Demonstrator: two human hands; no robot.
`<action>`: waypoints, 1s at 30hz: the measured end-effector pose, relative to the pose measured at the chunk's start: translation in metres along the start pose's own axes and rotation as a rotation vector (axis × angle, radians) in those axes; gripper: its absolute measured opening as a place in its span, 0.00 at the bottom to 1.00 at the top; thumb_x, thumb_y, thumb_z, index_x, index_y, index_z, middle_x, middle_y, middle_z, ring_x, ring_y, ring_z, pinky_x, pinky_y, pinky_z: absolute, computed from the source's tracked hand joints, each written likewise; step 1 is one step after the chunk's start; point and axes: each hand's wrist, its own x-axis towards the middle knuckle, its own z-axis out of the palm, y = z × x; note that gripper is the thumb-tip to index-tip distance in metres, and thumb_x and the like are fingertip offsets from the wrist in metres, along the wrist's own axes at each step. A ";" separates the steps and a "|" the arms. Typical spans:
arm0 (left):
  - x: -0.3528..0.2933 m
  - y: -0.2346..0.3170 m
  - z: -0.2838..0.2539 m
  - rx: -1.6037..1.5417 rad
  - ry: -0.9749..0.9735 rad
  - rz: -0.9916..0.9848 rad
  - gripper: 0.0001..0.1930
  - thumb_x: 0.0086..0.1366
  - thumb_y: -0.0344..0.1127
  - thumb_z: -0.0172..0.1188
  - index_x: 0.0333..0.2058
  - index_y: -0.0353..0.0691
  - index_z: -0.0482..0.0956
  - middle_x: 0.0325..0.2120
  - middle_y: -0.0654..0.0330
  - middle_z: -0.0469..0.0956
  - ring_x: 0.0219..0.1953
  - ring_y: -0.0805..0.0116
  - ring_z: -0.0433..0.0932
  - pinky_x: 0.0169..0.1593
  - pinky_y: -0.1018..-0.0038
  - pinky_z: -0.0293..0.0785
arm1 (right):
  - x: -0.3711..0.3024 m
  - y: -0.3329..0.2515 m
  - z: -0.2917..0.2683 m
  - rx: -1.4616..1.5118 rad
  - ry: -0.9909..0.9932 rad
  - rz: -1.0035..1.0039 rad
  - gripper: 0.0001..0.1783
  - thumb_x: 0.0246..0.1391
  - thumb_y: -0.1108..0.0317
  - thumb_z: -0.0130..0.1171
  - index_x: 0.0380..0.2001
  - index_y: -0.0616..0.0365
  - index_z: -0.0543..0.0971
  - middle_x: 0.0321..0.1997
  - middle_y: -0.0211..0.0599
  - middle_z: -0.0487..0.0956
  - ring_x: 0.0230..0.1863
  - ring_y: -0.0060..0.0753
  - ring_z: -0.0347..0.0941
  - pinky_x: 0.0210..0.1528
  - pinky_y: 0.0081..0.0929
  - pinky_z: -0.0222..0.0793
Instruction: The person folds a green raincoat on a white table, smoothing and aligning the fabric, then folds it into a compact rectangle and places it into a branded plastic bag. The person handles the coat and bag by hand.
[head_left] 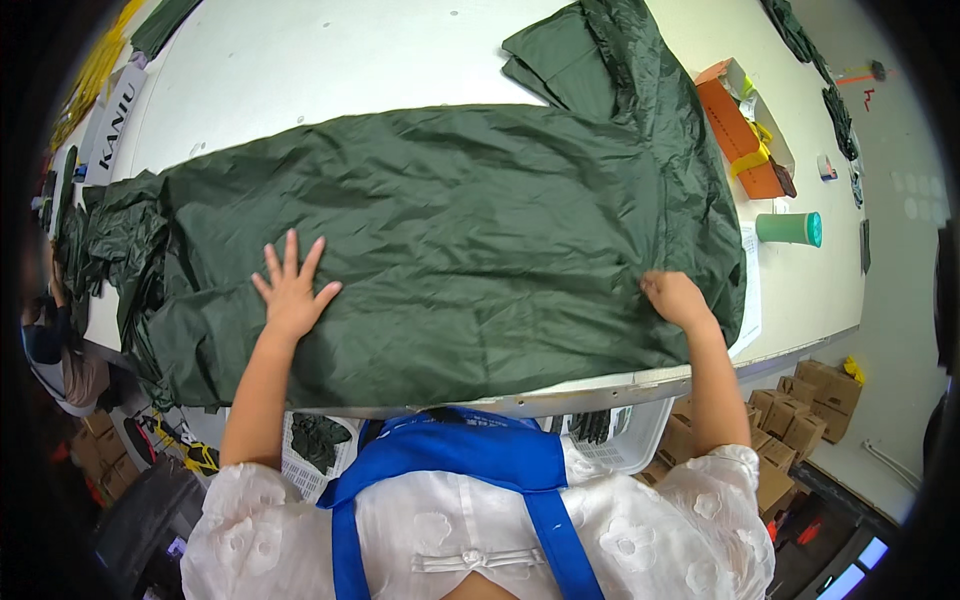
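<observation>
From my remote seat I look down on a large dark green garment of thin, crinkled waterproof fabric spread flat across a white worktable, its near edge running along the table's front rim. My left hand lies open on the cloth, fingers fanned and palm pressed flat on the left-centre of the sheet. My right hand sits at the fabric's lower right corner with fingers curled under; it looks closed on a pinch of the cloth, though the knuckles hide the grip. A folded part of the same green material rises toward the table's far side. To the right of the garment, apart from it, stands an open orange cardboard box, and nearer the table edge a green cylindrical cup lies on its side. More dark green fabric bunches at the table's left end. Below the tabletop, brown cardboard cartons are stacked on the floor at right, beside a white slotted plastic basket.
</observation>
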 end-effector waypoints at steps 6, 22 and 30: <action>0.011 -0.025 -0.026 -0.008 0.119 0.065 0.31 0.58 0.49 0.59 0.60 0.50 0.64 0.64 0.53 0.54 0.66 0.46 0.50 0.65 0.49 0.46 | 0.119 0.042 -0.092 0.309 0.459 -0.234 0.14 0.54 0.71 0.52 0.43 0.56 0.78 0.42 0.45 0.79 0.44 0.42 0.76 0.48 0.32 0.70; 0.184 0.362 -0.015 -0.448 0.236 0.948 0.32 0.59 0.47 0.57 0.60 0.43 0.61 0.62 0.53 0.57 0.62 0.56 0.58 0.65 0.63 0.53 | 0.407 0.078 -0.212 0.623 0.613 0.092 0.17 0.51 0.60 0.56 0.33 0.65 0.80 0.34 0.46 0.80 0.33 0.42 0.75 0.39 0.34 0.70; 0.182 0.367 -0.020 -0.159 0.221 0.969 0.36 0.61 0.56 0.50 0.64 0.47 0.57 0.66 0.52 0.48 0.65 0.57 0.53 0.66 0.59 0.48 | 0.408 0.090 -0.197 0.579 0.652 0.216 0.30 0.48 0.52 0.61 0.43 0.71 0.77 0.43 0.59 0.78 0.47 0.53 0.75 0.49 0.41 0.67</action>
